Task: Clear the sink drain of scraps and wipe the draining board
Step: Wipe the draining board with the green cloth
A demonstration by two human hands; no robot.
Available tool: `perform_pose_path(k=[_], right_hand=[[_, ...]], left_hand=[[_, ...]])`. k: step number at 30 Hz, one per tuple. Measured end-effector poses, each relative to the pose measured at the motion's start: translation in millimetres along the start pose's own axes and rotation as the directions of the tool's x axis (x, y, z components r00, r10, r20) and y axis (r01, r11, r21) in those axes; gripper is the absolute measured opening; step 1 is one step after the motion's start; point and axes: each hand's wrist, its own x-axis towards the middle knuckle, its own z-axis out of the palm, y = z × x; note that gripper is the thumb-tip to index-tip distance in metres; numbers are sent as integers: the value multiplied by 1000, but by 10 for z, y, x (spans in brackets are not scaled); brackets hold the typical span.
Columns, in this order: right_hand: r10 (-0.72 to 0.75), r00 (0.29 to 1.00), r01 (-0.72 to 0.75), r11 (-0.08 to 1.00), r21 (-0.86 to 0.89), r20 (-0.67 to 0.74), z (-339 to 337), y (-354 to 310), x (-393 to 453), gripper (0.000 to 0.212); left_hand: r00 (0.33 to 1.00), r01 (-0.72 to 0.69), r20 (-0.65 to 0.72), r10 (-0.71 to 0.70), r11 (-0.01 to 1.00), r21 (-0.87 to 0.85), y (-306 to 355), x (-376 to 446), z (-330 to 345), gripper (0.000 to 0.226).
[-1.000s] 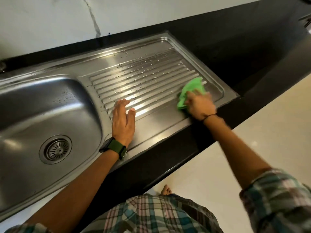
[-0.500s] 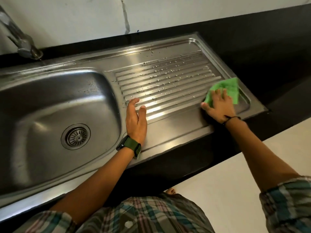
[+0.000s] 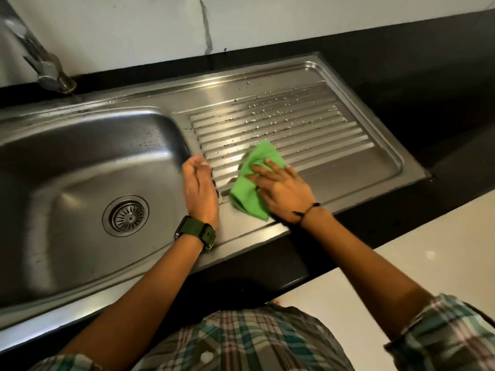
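A steel sink (image 3: 80, 162) has a round drain strainer (image 3: 126, 216) in its basin; no scraps show on it. To its right lies the ribbed draining board (image 3: 316, 124), with water drops on its far ribs. My right hand (image 3: 284, 194) presses a green cloth (image 3: 251, 183) flat on the board's near left part. My left hand (image 3: 199, 187) rests on edge between basin and board, fingers together, holding nothing; a dark green watch sits on its wrist.
A metal tap (image 3: 40, 60) rises at the far left behind the basin. Black countertop (image 3: 428, 76) surrounds the sink, with a white marble wall behind. Pale floor (image 3: 401, 263) lies beyond the counter's front edge at right.
My right hand has slid the green cloth from the board's right end leftward to beside my left hand. My left hand has turned onto its edge. The view shifted, showing the tap.
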Motion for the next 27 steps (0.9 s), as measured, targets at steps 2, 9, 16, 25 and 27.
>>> perform_pose_path(k=[2,9,16,25,27], right_hand=[[107,994,-107,994,-14,-17,-104,462,-101,44],[557,831,-551,823,-137,9,-481,1953,-323,49],[694,716,-662,709,244,-77,-330,1420,8,50],[75,991,-56,986,160,-112,202,-733,333,48],[3,994,8,996,93,-110,213,-747,385,45]], left_hand=[[998,-23,57,23,1000,7,-15,-23,26,22],[998,15,67,-14,1000,-21,-85,-44,46,28],[1000,23,-19,-24,997,-69,4,29,-4,16],[999,19,-40,-24,993,-116,23,94,4,15],[999,-16,-48,11,995,-98,23,106,-20,15]])
